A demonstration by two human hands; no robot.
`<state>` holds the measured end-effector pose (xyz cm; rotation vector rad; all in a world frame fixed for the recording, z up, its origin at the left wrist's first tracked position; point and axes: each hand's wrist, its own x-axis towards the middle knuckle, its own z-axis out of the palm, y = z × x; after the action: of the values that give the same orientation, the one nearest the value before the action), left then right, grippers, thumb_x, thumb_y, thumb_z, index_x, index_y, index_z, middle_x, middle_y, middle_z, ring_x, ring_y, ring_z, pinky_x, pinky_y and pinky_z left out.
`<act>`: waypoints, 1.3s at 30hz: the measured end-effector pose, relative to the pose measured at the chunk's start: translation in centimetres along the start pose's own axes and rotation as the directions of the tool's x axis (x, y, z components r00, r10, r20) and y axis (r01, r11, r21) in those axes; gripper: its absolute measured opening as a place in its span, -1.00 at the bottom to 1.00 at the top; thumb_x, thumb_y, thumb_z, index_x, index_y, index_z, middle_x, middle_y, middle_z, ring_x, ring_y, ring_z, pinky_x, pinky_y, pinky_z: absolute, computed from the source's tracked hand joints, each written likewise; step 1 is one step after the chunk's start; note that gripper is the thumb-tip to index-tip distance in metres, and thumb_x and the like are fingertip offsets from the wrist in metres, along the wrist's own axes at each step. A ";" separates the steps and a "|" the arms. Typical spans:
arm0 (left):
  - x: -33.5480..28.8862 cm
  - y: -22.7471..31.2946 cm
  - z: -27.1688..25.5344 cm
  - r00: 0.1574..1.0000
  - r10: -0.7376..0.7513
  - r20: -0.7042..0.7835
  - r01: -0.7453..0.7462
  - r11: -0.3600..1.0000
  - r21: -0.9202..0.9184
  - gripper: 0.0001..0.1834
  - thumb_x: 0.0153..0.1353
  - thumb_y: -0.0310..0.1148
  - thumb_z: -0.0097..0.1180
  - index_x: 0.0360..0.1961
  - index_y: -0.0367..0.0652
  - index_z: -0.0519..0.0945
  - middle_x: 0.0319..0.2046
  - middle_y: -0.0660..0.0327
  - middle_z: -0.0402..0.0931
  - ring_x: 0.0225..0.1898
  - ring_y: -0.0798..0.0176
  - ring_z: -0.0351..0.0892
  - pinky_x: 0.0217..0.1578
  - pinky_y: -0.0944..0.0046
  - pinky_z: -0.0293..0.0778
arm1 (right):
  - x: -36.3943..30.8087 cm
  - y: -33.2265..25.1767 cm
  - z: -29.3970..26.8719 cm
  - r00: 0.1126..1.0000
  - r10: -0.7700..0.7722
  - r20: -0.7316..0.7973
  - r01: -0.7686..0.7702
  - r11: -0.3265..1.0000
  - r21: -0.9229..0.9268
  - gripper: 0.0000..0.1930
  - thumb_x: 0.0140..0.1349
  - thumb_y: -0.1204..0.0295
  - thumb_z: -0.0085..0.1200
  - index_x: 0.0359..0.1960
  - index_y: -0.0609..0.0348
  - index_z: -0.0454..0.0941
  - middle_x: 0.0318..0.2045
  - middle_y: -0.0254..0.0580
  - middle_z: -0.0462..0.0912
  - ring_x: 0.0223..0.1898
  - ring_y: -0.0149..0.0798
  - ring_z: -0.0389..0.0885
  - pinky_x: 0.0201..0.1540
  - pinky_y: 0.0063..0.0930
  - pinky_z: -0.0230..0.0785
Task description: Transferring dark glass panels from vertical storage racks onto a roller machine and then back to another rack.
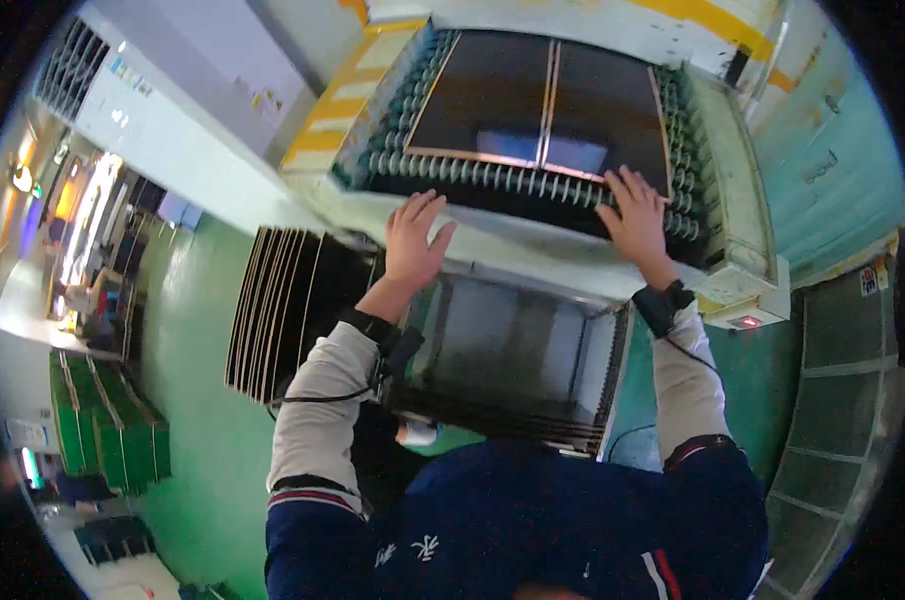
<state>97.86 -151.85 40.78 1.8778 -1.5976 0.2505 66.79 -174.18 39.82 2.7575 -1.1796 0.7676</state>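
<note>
Pushing unevenly with your unclenched, well-apart left hand and right hand could skew the dark panels on the rollers, chipping their edges.

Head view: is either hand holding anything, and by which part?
Nothing appears held: left hand and right hand are open; whether the right touches the nearby dark panel cannot be told.

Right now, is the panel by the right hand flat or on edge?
Flat: the panel lies over the rollers, its broad dark face showing from above.
</note>
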 end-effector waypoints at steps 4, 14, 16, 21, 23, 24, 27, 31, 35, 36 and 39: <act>-7.4 -4.3 -3.5 0.997 -0.069 -0.019 0.070 0.993 0.094 -0.61 0.12 -0.23 0.20 -0.06 -0.19 0.60 0.01 0.05 0.54 0.09 -0.06 0.46 0.10 -0.04 0.31 | -0.2 0.1 1.1 0.995 -0.051 -0.089 0.048 0.998 -0.033 -0.44 0.24 0.11 0.08 0.28 -0.13 0.33 0.33 -0.08 0.25 0.33 0.11 0.18 0.32 0.03 0.02; -23.3 -12.7 -17.3 0.641 -0.749 0.170 0.670 0.654 0.353 -0.58 0.15 -0.02 0.13 -0.14 -0.12 0.67 -0.27 0.05 0.65 -0.17 -0.02 0.63 -0.11 0.08 0.50 | -1.1 -1.2 0.5 0.957 -0.224 -0.186 0.253 0.955 0.153 -0.64 0.26 0.29 0.11 0.05 0.16 0.55 0.11 -0.07 0.54 0.20 -0.02 0.41 0.25 -0.21 0.19; -29.1 -15.2 -17.4 0.531 -0.807 0.258 0.759 0.589 0.279 -0.57 0.14 0.00 0.14 -0.17 -0.13 0.67 -0.28 0.04 0.65 -0.19 -0.03 0.63 -0.12 0.06 0.50 | -2.4 -4.8 0.0 0.932 -0.298 -0.207 0.339 0.918 0.204 -0.67 0.25 0.34 0.12 0.01 0.19 0.57 0.09 -0.08 0.55 0.19 -0.04 0.43 0.25 -0.23 0.20; -25.9 -10.7 -17.8 0.483 -0.851 0.205 0.728 0.521 0.446 -0.57 0.11 0.02 0.14 -0.25 -0.13 0.68 -0.30 0.03 0.65 -0.20 -0.04 0.63 -0.16 0.04 0.51 | -11.4 -14.1 2.7 0.909 -0.403 0.104 0.260 0.744 0.615 -0.71 0.17 0.32 0.17 -0.08 0.11 0.59 0.02 -0.05 0.57 0.11 0.01 0.46 0.17 -0.17 0.27; -25.8 -11.3 -17.6 0.479 -0.851 0.216 0.728 0.523 0.444 -0.56 0.09 0.04 0.15 -0.25 -0.11 0.69 -0.29 0.05 0.65 -0.18 -0.03 0.62 -0.17 0.03 0.51 | -16.0 -16.4 5.1 0.809 -0.518 0.279 0.219 0.705 0.674 -0.70 0.16 0.29 0.18 -0.09 0.10 0.57 0.03 -0.03 0.54 0.12 0.05 0.43 0.18 -0.15 0.28; -25.8 -11.2 -17.6 0.464 -0.860 0.213 0.733 0.508 0.453 -0.57 0.08 0.04 0.15 -0.25 -0.10 0.69 -0.29 0.05 0.65 -0.18 -0.02 0.62 -0.17 0.03 0.51 | -18.2 -17.1 6.2 0.731 -0.582 0.356 0.153 0.648 0.746 -0.68 0.17 0.28 0.18 -0.06 0.10 0.55 0.06 -0.01 0.51 0.13 0.07 0.42 0.18 -0.14 0.28; -25.7 -11.1 -17.7 0.448 -0.871 0.204 0.741 0.489 0.460 -0.57 0.07 0.05 0.15 -0.25 -0.07 0.69 -0.28 0.07 0.65 -0.17 -0.01 0.62 -0.17 0.04 0.51 | -22.3 -18.8 6.7 0.533 -0.660 0.528 0.040 0.644 0.764 -0.63 0.16 0.32 0.17 0.01 0.11 0.52 0.12 0.03 0.44 0.15 0.10 0.41 0.17 -0.17 0.30; -26.7 -11.4 -17.8 0.450 -0.875 0.180 0.759 0.481 0.438 -0.57 0.07 0.06 0.15 -0.24 -0.04 0.70 -0.27 0.09 0.66 -0.17 -0.01 0.62 -0.16 0.03 0.51 | -24.5 -18.7 7.0 0.412 -0.733 0.542 0.048 0.612 0.790 -0.57 0.14 0.34 0.17 0.06 0.13 0.48 0.14 0.06 0.40 0.14 0.11 0.40 0.14 -0.17 0.33; -26.6 -11.3 -17.7 0.464 -0.867 0.181 0.763 0.495 0.416 -0.57 0.04 0.07 0.12 -0.30 -0.03 0.72 -0.32 0.08 0.66 -0.23 -0.02 0.63 -0.21 0.01 0.52 | -25.6 -17.4 6.7 0.393 -0.731 0.558 0.090 0.635 0.768 -0.60 0.14 0.36 0.15 0.04 0.13 0.48 0.04 0.08 0.44 0.04 0.15 0.44 0.05 -0.11 0.37; -26.4 -10.7 -18.0 0.465 -0.868 0.174 0.753 0.491 0.438 -0.57 0.04 0.07 0.12 -0.30 -0.04 0.72 -0.33 0.08 0.66 -0.25 -0.04 0.63 -0.23 -0.01 0.52 | -25.8 -17.0 6.8 0.401 -0.751 0.525 0.143 0.618 0.773 -0.63 0.15 0.37 0.13 0.01 0.12 0.49 0.00 0.08 0.46 -0.01 0.16 0.47 0.01 -0.07 0.39; -26.5 -10.8 -17.7 0.468 -0.870 0.155 0.772 0.488 0.408 -0.59 -0.01 0.04 0.14 -0.32 -0.05 0.72 -0.32 0.06 0.65 -0.23 -0.05 0.62 -0.22 0.00 0.53 | -26.2 -16.9 6.0 0.375 -0.706 0.601 0.182 0.692 0.699 -0.64 0.12 0.39 0.14 -0.02 0.14 0.50 -0.03 0.10 0.47 -0.06 0.17 0.49 -0.02 -0.07 0.41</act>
<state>106.30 -119.52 36.48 2.8271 -0.6153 -0.3380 65.61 -146.14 25.08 3.7886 0.0413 -0.5602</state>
